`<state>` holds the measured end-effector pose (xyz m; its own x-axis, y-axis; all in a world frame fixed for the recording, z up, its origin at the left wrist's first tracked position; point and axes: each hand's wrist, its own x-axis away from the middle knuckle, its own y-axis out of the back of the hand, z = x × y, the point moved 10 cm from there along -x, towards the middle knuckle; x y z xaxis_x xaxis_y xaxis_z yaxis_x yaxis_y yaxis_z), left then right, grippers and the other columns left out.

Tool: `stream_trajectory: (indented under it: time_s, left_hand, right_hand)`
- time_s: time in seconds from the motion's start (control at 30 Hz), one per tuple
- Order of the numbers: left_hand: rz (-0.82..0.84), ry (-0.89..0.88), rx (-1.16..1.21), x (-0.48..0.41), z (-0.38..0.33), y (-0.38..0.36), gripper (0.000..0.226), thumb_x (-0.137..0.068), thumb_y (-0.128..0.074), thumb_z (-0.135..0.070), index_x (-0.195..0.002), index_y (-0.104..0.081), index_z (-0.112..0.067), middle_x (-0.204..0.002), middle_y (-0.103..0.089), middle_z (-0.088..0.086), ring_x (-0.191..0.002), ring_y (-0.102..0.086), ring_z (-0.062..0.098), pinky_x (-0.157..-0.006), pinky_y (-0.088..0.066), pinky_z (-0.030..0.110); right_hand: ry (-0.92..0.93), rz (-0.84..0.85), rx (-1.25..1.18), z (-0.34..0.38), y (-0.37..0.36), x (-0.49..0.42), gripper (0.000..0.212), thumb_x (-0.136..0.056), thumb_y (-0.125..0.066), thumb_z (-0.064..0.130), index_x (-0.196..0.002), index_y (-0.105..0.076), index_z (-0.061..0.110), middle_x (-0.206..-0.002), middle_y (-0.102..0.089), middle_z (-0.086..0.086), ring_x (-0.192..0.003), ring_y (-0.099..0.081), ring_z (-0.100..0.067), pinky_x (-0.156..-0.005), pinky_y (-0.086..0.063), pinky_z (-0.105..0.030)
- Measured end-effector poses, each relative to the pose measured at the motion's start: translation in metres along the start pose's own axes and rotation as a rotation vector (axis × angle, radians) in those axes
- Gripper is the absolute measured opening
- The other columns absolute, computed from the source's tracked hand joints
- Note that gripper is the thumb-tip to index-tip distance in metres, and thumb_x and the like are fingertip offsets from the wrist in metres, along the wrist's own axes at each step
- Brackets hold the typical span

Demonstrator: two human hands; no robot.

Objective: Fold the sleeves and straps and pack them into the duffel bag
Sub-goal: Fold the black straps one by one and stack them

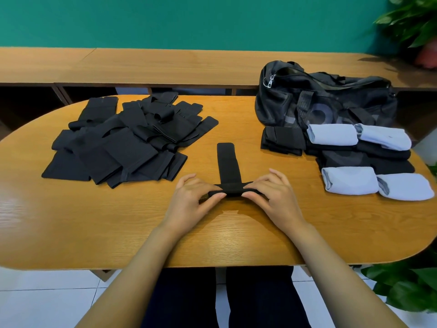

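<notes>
Now, your tabletop [118,228] carries the duffel bag [319,102] at its far right edge and a heap of black sleeves [123,140] toward its left end. The black strap [228,166] lies mid-front, its near end pinched by your left hand [191,200] and right hand [276,195].

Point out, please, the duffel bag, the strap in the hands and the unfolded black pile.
duffel bag [319,107]: head view, on its front side.
strap [228,162]: head view, on its flat, unrolled stretch.
unfolded black pile [123,143]: head view, on the pile's middle.
</notes>
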<state>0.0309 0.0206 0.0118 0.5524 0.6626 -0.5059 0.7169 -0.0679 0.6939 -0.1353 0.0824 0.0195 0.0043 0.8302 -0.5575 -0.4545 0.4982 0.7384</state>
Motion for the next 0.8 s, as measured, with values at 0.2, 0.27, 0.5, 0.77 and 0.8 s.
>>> stream_trajectory:
  time_s: [0.2,0.27,0.5,0.77,0.8]
  left_hand:
    - [-0.141,0.177,0.14,-0.007,0.004,0.013,0.032,-0.087,-0.055,-0.057,-0.1,-0.072,-0.034,-0.081,-0.067,-0.012,-0.087,-0.058,0.003,-0.108,-0.03,0.033]
    - [-0.167,0.226,0.168,-0.01,0.006,0.015,0.028,-0.086,-0.056,-0.058,-0.1,-0.069,-0.037,-0.071,-0.062,-0.009,-0.081,-0.058,0.006,-0.101,-0.037,0.038]
    - [-0.181,0.329,0.177,-0.021,0.015,0.007,0.023,-0.087,-0.062,-0.049,-0.098,-0.073,-0.032,-0.06,-0.056,-0.008,-0.065,-0.058,0.01,-0.084,-0.049,0.048]
    - [-0.149,0.42,-0.047,-0.033,0.032,-0.001,0.026,-0.089,-0.063,-0.046,-0.103,-0.074,-0.027,-0.07,-0.059,-0.009,-0.082,-0.053,0.011,-0.088,-0.03,0.032]
    - [-0.128,0.417,-0.086,-0.033,0.034,-0.003,0.028,-0.089,-0.064,-0.047,-0.104,-0.073,-0.025,-0.073,-0.06,-0.01,-0.085,-0.053,0.012,-0.09,-0.031,0.033]
  right_hand:
    - [-0.117,-0.093,-0.106,-0.008,0.009,-0.008,0.039,-0.09,-0.051,0.052,-0.096,-0.075,0.022,-0.084,-0.066,0.012,-0.085,-0.053,0.001,-0.11,-0.026,-0.028]
    - [-0.159,-0.093,-0.127,-0.012,0.009,-0.012,0.041,-0.089,-0.05,0.055,-0.096,-0.075,0.023,-0.084,-0.068,0.009,-0.085,-0.055,-0.002,-0.108,-0.025,-0.023]
    - [-0.303,-0.047,-0.122,-0.025,0.002,-0.025,0.03,-0.089,-0.053,0.055,-0.095,-0.072,0.033,-0.082,-0.064,0.015,-0.078,-0.05,-0.003,-0.097,-0.036,-0.035]
    - [-0.372,0.011,-0.003,-0.033,-0.013,-0.039,0.022,-0.089,-0.063,0.047,-0.096,-0.073,0.027,-0.089,-0.063,0.02,-0.089,-0.048,-0.008,-0.09,-0.036,-0.035]
    - [-0.386,0.038,0.01,-0.037,-0.018,-0.038,0.023,-0.09,-0.062,0.048,-0.098,-0.072,0.029,-0.095,-0.064,0.017,-0.093,-0.049,-0.009,-0.09,-0.036,-0.036]
